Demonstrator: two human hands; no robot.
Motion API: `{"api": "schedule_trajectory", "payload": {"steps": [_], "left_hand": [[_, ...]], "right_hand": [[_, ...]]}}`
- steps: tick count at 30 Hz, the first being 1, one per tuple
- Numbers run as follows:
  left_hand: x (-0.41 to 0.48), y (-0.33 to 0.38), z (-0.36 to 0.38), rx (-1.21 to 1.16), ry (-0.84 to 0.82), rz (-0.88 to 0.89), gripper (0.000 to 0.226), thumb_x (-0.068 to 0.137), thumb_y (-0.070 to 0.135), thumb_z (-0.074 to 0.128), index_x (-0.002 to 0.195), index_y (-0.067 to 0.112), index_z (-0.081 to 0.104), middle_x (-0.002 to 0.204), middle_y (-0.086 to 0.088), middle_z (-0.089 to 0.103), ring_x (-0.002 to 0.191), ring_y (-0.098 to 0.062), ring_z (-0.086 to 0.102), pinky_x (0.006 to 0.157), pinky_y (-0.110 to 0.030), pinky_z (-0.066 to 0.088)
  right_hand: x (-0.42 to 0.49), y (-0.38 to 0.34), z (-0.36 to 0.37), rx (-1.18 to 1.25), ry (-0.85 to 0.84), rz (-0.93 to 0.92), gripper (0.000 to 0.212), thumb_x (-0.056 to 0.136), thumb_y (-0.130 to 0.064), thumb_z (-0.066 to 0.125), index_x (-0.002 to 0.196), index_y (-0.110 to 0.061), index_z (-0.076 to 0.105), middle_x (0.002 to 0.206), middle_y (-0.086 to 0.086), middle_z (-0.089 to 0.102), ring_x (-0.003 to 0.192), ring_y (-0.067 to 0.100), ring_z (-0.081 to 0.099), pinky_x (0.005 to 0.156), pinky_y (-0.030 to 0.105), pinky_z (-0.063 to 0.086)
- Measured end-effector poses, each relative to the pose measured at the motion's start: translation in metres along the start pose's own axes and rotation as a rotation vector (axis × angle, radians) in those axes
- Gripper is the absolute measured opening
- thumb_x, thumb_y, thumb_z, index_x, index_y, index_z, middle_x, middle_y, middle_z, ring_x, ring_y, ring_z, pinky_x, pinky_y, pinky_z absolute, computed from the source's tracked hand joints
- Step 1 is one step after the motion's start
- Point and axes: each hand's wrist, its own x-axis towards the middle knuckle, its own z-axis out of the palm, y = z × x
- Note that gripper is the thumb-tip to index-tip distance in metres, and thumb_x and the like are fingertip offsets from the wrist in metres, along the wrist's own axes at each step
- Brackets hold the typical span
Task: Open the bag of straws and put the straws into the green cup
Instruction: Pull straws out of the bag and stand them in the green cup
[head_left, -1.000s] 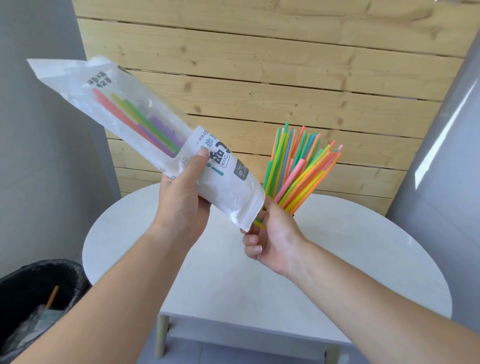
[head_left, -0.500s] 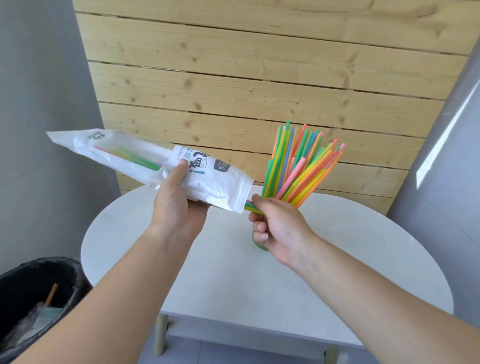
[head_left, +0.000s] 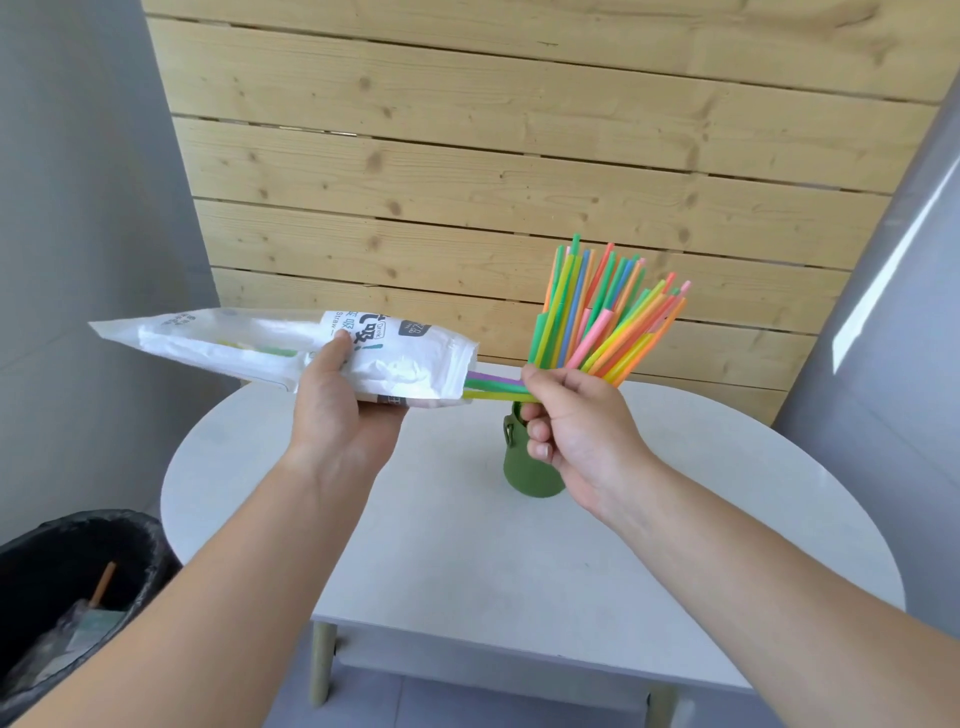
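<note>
My left hand (head_left: 337, 415) holds the white plastic bag of straws (head_left: 270, 353) nearly level above the table, its open mouth pointing right. A few purple, green and yellow straws (head_left: 493, 387) stick out of that mouth, pinched in the fingers of my right hand (head_left: 576, 426). Behind my right hand stands the green cup (head_left: 524, 467) on the table, partly hidden. A fan of several coloured straws (head_left: 597, 317) rises from the cup above my fingers.
The round white table (head_left: 467, 561) stands before a wooden slat wall (head_left: 519, 156). A black bin (head_left: 67, 587) with rubbish sits on the floor at the lower left. Grey walls close in on both sides.
The bag has tipped from a steep upward tilt down to almost level. My right hand has taken hold of straw ends and drawn them a little way out of the bag's mouth.
</note>
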Motion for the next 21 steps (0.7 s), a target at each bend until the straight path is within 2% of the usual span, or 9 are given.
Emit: {"api": "schedule_trajectory", "payload": {"steps": [2,4,7,11,15,21], "left_hand": [[-0.001,0.000,-0.002,-0.015,0.025,-0.012,0.011,0.104,0.017,0.057,0.101,0.011,0.066,0.091,-0.006,0.079,0.097,-0.027,0.075,0.101,-0.052,0.056],[-0.001,-0.001,-0.003,-0.017,0.020,-0.024,0.010,0.105,0.017,0.057,0.105,0.011,0.065,0.104,-0.008,0.076,0.108,-0.028,0.074,0.101,-0.052,0.056],[-0.002,-0.001,-0.002,-0.013,-0.008,-0.018,0.011,0.105,0.018,0.056,0.104,0.012,0.065,0.101,-0.006,0.075,0.117,-0.026,0.071,0.104,-0.052,0.054],[-0.002,0.001,-0.001,-0.013,-0.013,-0.011,0.010,0.105,0.017,0.056,0.104,0.013,0.065,0.102,-0.006,0.076,0.118,-0.026,0.071,0.105,-0.052,0.053],[0.001,0.004,-0.003,-0.027,0.016,-0.023,0.016,0.104,0.018,0.057,0.116,0.011,0.065,0.127,-0.009,0.074,0.115,-0.028,0.073,0.102,-0.052,0.055],[0.005,0.010,-0.006,-0.078,0.057,-0.022,0.026,0.104,0.018,0.057,0.127,0.007,0.063,0.124,-0.013,0.073,0.110,-0.032,0.074,0.099,-0.056,0.056]], "right_hand": [[-0.001,-0.003,-0.003,0.010,0.007,-0.017,0.017,0.095,-0.025,0.068,0.087,-0.011,0.061,0.058,0.001,0.052,0.040,0.009,0.040,0.038,0.021,0.032],[-0.003,-0.004,-0.003,-0.017,-0.009,-0.001,0.022,0.091,-0.031,0.073,0.089,-0.013,0.061,0.056,0.000,0.054,0.041,0.010,0.041,0.039,0.021,0.034],[-0.006,-0.001,-0.001,-0.074,-0.041,0.017,0.023,0.090,-0.031,0.073,0.084,-0.013,0.062,0.055,-0.001,0.059,0.042,0.011,0.042,0.039,0.021,0.036],[-0.005,0.001,-0.001,-0.040,-0.049,0.038,0.019,0.092,-0.025,0.072,0.081,-0.012,0.063,0.055,0.000,0.059,0.042,0.010,0.042,0.039,0.021,0.037],[-0.003,-0.003,-0.004,-0.029,-0.038,0.012,0.018,0.093,-0.018,0.070,0.079,-0.011,0.062,0.056,0.001,0.055,0.041,0.007,0.042,0.038,0.020,0.037],[0.003,-0.023,-0.019,-0.177,-0.004,-0.173,0.012,0.094,-0.015,0.069,0.087,-0.005,0.065,0.055,0.003,0.053,0.040,0.009,0.042,0.039,0.021,0.036]]}}
